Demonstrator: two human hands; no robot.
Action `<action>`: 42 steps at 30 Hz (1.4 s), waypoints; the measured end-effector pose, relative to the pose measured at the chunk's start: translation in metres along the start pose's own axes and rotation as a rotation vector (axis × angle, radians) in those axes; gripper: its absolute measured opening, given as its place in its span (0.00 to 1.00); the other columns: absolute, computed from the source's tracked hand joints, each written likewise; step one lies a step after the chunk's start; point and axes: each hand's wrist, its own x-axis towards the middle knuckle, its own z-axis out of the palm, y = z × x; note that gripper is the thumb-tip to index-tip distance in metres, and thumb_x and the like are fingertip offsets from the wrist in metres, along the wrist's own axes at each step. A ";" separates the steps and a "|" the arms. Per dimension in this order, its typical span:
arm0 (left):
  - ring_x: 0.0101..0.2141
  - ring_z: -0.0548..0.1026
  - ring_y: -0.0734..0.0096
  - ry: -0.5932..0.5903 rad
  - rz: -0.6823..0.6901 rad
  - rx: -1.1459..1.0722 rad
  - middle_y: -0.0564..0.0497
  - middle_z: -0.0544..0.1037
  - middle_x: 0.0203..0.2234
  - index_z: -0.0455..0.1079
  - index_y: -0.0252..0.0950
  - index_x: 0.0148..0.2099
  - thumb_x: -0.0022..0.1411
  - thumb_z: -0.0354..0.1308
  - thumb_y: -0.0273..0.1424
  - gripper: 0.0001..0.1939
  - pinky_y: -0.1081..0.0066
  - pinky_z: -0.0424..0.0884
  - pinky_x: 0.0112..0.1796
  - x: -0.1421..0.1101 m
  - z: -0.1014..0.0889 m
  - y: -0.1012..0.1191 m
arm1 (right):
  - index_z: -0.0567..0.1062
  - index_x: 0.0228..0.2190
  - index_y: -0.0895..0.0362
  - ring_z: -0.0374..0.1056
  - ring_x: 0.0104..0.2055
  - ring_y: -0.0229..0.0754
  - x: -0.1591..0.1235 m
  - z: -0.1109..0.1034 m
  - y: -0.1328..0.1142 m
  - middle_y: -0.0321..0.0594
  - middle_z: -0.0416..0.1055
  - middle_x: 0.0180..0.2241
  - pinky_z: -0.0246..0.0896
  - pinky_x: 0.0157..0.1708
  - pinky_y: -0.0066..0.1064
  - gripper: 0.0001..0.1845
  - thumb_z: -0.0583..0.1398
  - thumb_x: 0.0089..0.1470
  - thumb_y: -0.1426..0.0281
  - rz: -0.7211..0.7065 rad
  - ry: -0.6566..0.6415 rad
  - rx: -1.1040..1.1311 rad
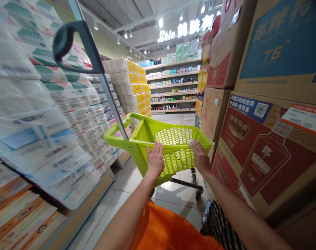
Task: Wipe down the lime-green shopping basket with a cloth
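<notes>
Left grip [156,148] open, fingers flat on near side of green cart [173,151] | right grip [196,145] at its rim, small white piece [192,141] at fingertips, closure unclear | forearms reach forward | cart between paper packs [40,132] and cartons [267,149]

glossy plastic cart [173,148], smooth metal pole [112,100], matt cardboard boxes [216,113]

One lime-green shopping cart [179,158] with one dark grey handle [94,47] above its left end, two bare hands, the left hand [156,158] at the near edge, the right hand [201,158] by the right corner, one lit sign [189,27] and one QR code [259,109].
</notes>
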 end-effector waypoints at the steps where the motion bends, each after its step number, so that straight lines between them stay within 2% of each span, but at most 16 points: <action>1: 0.61 0.47 0.59 0.006 0.000 0.008 0.43 0.53 0.60 0.49 0.29 0.61 0.50 0.45 0.23 0.34 0.47 0.36 0.57 0.000 0.001 0.000 | 0.72 0.45 0.55 0.58 0.55 0.44 -0.001 -0.004 0.019 0.42 0.62 0.53 0.58 0.51 0.38 0.25 0.47 0.50 0.82 0.070 0.030 -0.037; 4: 0.61 0.46 0.58 0.019 -0.008 0.024 0.42 0.52 0.60 0.49 0.28 0.61 0.50 0.45 0.23 0.34 0.46 0.37 0.57 -0.003 0.005 0.005 | 0.71 0.46 0.56 0.59 0.54 0.46 -0.019 -0.011 0.066 0.45 0.59 0.55 0.60 0.49 0.38 0.23 0.48 0.50 0.79 0.209 0.089 -0.133; 7: 0.61 0.45 0.59 -0.014 0.058 0.020 0.42 0.51 0.61 0.49 0.29 0.61 0.50 0.45 0.23 0.34 0.47 0.37 0.58 -0.012 0.012 0.018 | 0.72 0.44 0.55 0.61 0.52 0.45 -0.056 -0.008 0.079 0.43 0.60 0.55 0.63 0.46 0.36 0.23 0.48 0.49 0.80 0.151 0.011 -0.149; 10: 0.61 0.46 0.61 -0.071 0.129 0.007 0.43 0.50 0.61 0.49 0.29 0.61 0.51 0.45 0.24 0.33 0.49 0.39 0.58 -0.023 0.022 0.031 | 0.74 0.41 0.54 0.63 0.50 0.42 -0.079 -0.006 0.067 0.41 0.65 0.51 0.63 0.46 0.35 0.24 0.47 0.48 0.82 0.083 -0.028 -0.112; 16: 0.61 0.44 0.59 -0.084 0.140 -0.012 0.43 0.47 0.61 0.48 0.29 0.62 0.51 0.46 0.24 0.34 0.48 0.40 0.58 -0.029 0.032 0.039 | 0.72 0.45 0.59 0.53 0.58 0.44 -0.041 -0.013 0.044 0.46 0.60 0.55 0.54 0.55 0.39 0.24 0.46 0.51 0.81 0.071 0.087 -0.100; 21: 0.61 0.45 0.60 -0.095 0.128 -0.016 0.43 0.48 0.61 0.48 0.29 0.62 0.51 0.46 0.24 0.34 0.49 0.40 0.58 -0.030 0.033 0.033 | 0.74 0.42 0.56 0.58 0.55 0.42 -0.062 -0.008 0.036 0.43 0.65 0.51 0.59 0.52 0.39 0.26 0.46 0.48 0.84 -0.039 -0.057 -0.051; 23: 0.61 0.45 0.61 -0.100 0.116 -0.019 0.43 0.48 0.61 0.48 0.28 0.61 0.51 0.45 0.24 0.33 0.49 0.40 0.58 -0.032 0.034 0.031 | 0.73 0.43 0.55 0.57 0.56 0.42 -0.062 -0.011 0.028 0.42 0.64 0.52 0.58 0.53 0.40 0.26 0.46 0.49 0.83 -0.051 -0.030 -0.034; 27: 0.61 0.44 0.60 -0.112 0.085 -0.005 0.43 0.47 0.61 0.48 0.28 0.62 0.52 0.45 0.25 0.33 0.48 0.41 0.58 -0.034 0.033 0.027 | 0.71 0.46 0.55 0.52 0.59 0.42 -0.038 -0.014 0.009 0.41 0.60 0.55 0.52 0.56 0.42 0.24 0.46 0.52 0.81 -0.093 0.035 0.002; 33: 0.61 0.44 0.61 -0.117 0.054 -0.003 0.43 0.47 0.61 0.46 0.30 0.62 0.51 0.49 0.24 0.35 0.50 0.41 0.58 -0.039 0.029 0.021 | 0.74 0.42 0.54 0.57 0.56 0.41 -0.054 -0.005 -0.007 0.40 0.67 0.50 0.57 0.53 0.38 0.27 0.46 0.48 0.85 -0.246 -0.161 0.032; 38: 0.61 0.45 0.60 -0.094 0.002 -0.027 0.42 0.49 0.61 0.48 0.30 0.61 0.53 0.47 0.24 0.32 0.49 0.41 0.58 -0.042 0.026 0.014 | 0.70 0.46 0.55 0.49 0.61 0.42 -0.039 0.001 -0.028 0.41 0.60 0.55 0.51 0.57 0.41 0.24 0.47 0.52 0.83 -0.248 -0.033 0.056; 42: 0.61 0.45 0.59 -0.076 -0.010 -0.028 0.43 0.50 0.61 0.49 0.29 0.61 0.53 0.47 0.24 0.32 0.48 0.42 0.58 -0.045 0.025 0.008 | 0.74 0.41 0.56 0.55 0.57 0.41 -0.048 0.008 -0.036 0.42 0.68 0.49 0.56 0.53 0.37 0.23 0.47 0.51 0.84 -0.356 -0.109 0.036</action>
